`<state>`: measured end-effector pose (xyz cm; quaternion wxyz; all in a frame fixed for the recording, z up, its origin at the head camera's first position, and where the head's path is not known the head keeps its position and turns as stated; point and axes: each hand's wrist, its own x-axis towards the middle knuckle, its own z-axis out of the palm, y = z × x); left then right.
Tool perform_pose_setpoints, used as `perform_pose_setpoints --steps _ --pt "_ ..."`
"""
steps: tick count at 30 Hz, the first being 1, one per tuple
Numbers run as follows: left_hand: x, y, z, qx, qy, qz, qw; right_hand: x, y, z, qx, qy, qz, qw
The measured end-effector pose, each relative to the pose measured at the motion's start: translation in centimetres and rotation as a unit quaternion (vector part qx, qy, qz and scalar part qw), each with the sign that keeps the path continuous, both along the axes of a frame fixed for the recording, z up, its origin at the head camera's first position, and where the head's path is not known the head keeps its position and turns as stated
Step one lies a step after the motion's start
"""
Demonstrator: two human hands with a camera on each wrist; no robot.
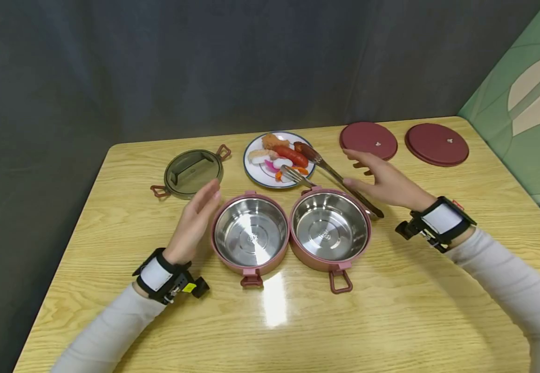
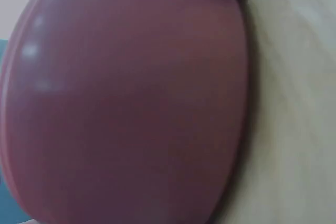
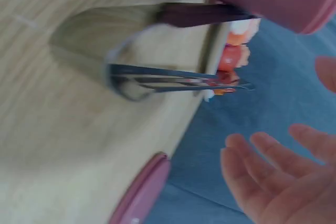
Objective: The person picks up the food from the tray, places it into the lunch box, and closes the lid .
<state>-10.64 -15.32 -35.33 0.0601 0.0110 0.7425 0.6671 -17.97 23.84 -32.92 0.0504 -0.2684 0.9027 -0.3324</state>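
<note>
Two pink bowls with steel insides stand side by side on the table. My left hand (image 1: 193, 225) is held beside the left bowl (image 1: 234, 241), fingers extended and nothing in them. That bowl's pink wall (image 2: 142, 98) fills much of the left wrist view. To the right of the right bowl (image 1: 327, 225), my right hand (image 1: 383, 178) hovers with spread fingers over the metal tongs (image 1: 332, 172). The tongs' bend lies beside that bowl, and their fork-like ends reach the plate. In the right wrist view the fingers (image 3: 252, 166) hold nothing.
Behind the bowls, a white plate (image 1: 256, 173) carries sausage, fried pieces and other food. An olive lid (image 1: 195, 176) with two pink latches lies at back left. Two dark red round lids, one near (image 1: 367, 139) and one farther right (image 1: 437, 145), lie by the back edge.
</note>
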Motion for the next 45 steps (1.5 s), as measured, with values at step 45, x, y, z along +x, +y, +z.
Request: perform_pose_setpoints --steps 45 --pt "0.1 1.4 -3.0 0.038 -0.016 -0.017 0.999 -1.9 0.2 -3.1 0.118 -0.006 0.033 0.992"
